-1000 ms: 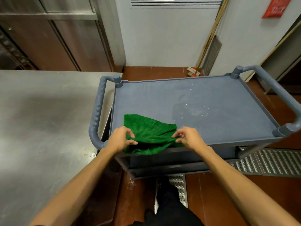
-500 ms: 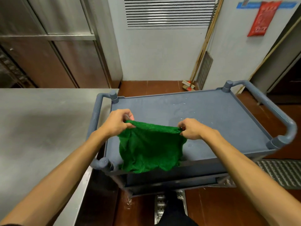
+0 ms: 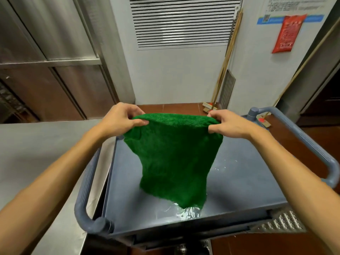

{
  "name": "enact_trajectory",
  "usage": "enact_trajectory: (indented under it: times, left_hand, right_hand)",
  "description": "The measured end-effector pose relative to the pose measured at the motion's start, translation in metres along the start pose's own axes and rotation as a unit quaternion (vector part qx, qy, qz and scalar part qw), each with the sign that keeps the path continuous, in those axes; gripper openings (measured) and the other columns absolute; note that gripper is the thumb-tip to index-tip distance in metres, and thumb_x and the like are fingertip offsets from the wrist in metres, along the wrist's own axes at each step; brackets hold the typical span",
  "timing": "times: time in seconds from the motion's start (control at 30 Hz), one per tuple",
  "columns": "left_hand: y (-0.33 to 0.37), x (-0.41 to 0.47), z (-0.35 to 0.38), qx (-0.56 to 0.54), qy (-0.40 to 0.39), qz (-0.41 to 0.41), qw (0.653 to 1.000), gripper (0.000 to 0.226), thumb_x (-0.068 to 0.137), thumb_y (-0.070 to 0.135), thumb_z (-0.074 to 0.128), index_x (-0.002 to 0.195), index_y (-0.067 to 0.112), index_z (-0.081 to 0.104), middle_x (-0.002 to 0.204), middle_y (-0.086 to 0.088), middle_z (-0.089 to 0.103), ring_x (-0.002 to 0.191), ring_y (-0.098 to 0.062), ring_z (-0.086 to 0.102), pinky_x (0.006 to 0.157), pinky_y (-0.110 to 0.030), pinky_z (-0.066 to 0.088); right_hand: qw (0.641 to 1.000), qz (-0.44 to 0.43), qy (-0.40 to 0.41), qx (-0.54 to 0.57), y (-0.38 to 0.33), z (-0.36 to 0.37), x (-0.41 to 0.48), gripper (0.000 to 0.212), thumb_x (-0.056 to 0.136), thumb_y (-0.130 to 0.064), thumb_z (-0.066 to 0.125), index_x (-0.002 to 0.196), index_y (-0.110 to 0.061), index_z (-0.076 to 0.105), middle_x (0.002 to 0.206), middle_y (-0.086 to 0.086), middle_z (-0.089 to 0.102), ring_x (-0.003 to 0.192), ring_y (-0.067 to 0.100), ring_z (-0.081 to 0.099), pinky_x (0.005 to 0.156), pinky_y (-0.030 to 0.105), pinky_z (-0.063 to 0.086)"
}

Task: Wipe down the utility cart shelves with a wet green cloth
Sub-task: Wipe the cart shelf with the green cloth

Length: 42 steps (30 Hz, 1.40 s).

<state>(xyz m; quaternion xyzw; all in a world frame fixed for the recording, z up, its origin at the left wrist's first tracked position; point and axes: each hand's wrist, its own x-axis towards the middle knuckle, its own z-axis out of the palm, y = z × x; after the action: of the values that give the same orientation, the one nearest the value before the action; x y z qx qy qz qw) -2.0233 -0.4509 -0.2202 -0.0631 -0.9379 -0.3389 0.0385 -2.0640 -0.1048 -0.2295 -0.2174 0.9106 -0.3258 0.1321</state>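
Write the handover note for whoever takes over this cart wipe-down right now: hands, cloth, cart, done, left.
Left hand: fingers pinch one top corner of the wet green terry cloth.
Right hand: fingers pinch the other top corner.
Cloth: held up spread, hanging over the grey-blue plastic utility cart's top shelf, bottom edge at or just above a wet patch near the front.
Done: water streaks suggest the top shelf is partly wiped.
Left: lay the cloth flat, finish the top, then the lower shelves, mostly hidden from here.
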Motion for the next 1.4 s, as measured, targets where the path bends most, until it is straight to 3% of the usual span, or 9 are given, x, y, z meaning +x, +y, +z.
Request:
enact_trajectory:
  times: [0.17, 0.27, 0.33, 0.47, 0.6, 0.8, 0.97, 1.23, 1.4]
  left_hand:
    - [0.022, 0.050, -0.014, 0.024, 0.023, 0.006, 0.999, 0.013, 0.086, 0.036, 0.073, 0.091, 0.024, 0.075, 0.082, -0.002, 0.076, 0.081, -0.024, 0.072, 0.075, -0.050, 0.059]
    - [0.036, 0.081, -0.019, 0.027, 0.039, 0.013, 0.999, 0.010, 0.089, 0.030, 0.070, 0.093, 0.021, 0.073, 0.086, -0.006, 0.075, 0.085, -0.025, 0.071, 0.079, -0.047, 0.059]
    - [0.045, 0.104, -0.022, 0.034, 0.052, 0.022, 0.998, 0.010, 0.089, 0.027, 0.070, 0.095, 0.020, 0.072, 0.089, -0.008, 0.074, 0.087, -0.026, 0.071, 0.081, -0.047, 0.058]
    - [0.055, 0.148, -0.016, 0.051, 0.102, 0.035, 0.993, 0.009, 0.088, 0.024, 0.072, 0.094, 0.018, 0.070, 0.087, -0.008, 0.072, 0.081, -0.023, 0.067, 0.080, -0.043, 0.057]
    - [0.052, 0.177, -0.002, 0.057, 0.127, 0.030, 0.990, 0.007, 0.088, 0.019, 0.072, 0.094, 0.016, 0.070, 0.086, -0.007, 0.071, 0.082, -0.024, 0.066, 0.078, -0.040, 0.056]
    - [0.037, 0.197, 0.024, 0.066, 0.114, 0.021, 0.991, 0.007, 0.089, 0.016, 0.068, 0.092, 0.023, 0.068, 0.085, 0.002, 0.068, 0.077, -0.010, 0.062, 0.070, -0.026, 0.049]
    - [-0.006, 0.193, 0.088, 0.111, 0.037, -0.029, 0.993, 0.008, 0.086, 0.019, 0.070, 0.094, 0.022, 0.068, 0.088, 0.002, 0.069, 0.085, -0.020, 0.064, 0.078, -0.035, 0.053]
    - [-0.086, 0.126, 0.237, 0.121, -0.114, -0.150, 0.975, 0.018, 0.089, 0.023, 0.065, 0.104, 0.014, 0.061, 0.099, -0.013, 0.071, 0.096, -0.036, 0.063, 0.074, -0.040, 0.048]
    - [-0.108, 0.096, 0.274, 0.109, -0.122, -0.180, 0.970, 0.029, 0.089, 0.030, 0.067, 0.115, 0.019, 0.060, 0.108, -0.008, 0.069, 0.102, -0.032, 0.063, 0.078, -0.037, 0.048]
  right_hand:
    - [0.996, -0.033, 0.065, 0.054, 0.005, -0.045, 0.037, 0.012, 0.086, -0.017, 0.064, 0.092, -0.026, 0.058, 0.099, 0.005, 0.066, 0.071, 0.012, 0.060, 0.068, 0.033, 0.046]
    - [0.991, -0.040, 0.112, 0.059, 0.017, -0.070, 0.066, 0.018, 0.085, -0.023, 0.064, 0.099, -0.032, 0.058, 0.105, 0.003, 0.065, 0.088, 0.025, 0.066, 0.081, 0.043, 0.054]
    - [0.987, -0.051, 0.132, 0.075, 0.024, -0.086, 0.085, 0.022, 0.086, -0.020, 0.062, 0.100, -0.036, 0.058, 0.103, 0.000, 0.066, 0.094, 0.020, 0.066, 0.087, 0.040, 0.053]
    - [0.984, -0.053, 0.161, 0.060, 0.044, -0.109, 0.126, 0.036, 0.088, -0.018, 0.061, 0.118, -0.038, 0.058, 0.129, 0.002, 0.060, 0.125, 0.020, 0.053, 0.104, 0.046, 0.046]
    - [0.975, -0.047, 0.201, 0.077, 0.060, -0.117, 0.157, 0.036, 0.090, -0.011, 0.060, 0.114, -0.038, 0.061, 0.127, 0.004, 0.062, 0.121, 0.022, 0.055, 0.101, 0.046, 0.048]
    - [0.964, -0.060, 0.238, 0.106, 0.080, -0.102, 0.172, 0.033, 0.090, 0.002, 0.056, 0.116, -0.018, 0.062, 0.118, -0.002, 0.064, 0.113, 0.013, 0.056, 0.093, 0.027, 0.046]
    - [0.983, -0.016, 0.159, 0.088, 0.142, -0.050, 0.170, 0.028, 0.089, 0.001, 0.058, 0.108, -0.019, 0.066, 0.110, -0.001, 0.066, 0.105, 0.017, 0.058, 0.091, 0.033, 0.049]
    - [0.995, 0.100, 0.001, 0.023, 0.234, 0.077, 0.150, 0.032, 0.088, 0.002, 0.059, 0.115, -0.014, 0.066, 0.111, 0.014, 0.070, 0.098, 0.030, 0.063, 0.078, 0.026, 0.041]
    - [0.993, 0.109, -0.037, -0.001, 0.261, 0.124, 0.137, 0.039, 0.087, 0.001, 0.057, 0.122, -0.016, 0.062, 0.126, 0.009, 0.064, 0.116, 0.031, 0.058, 0.099, 0.037, 0.045]
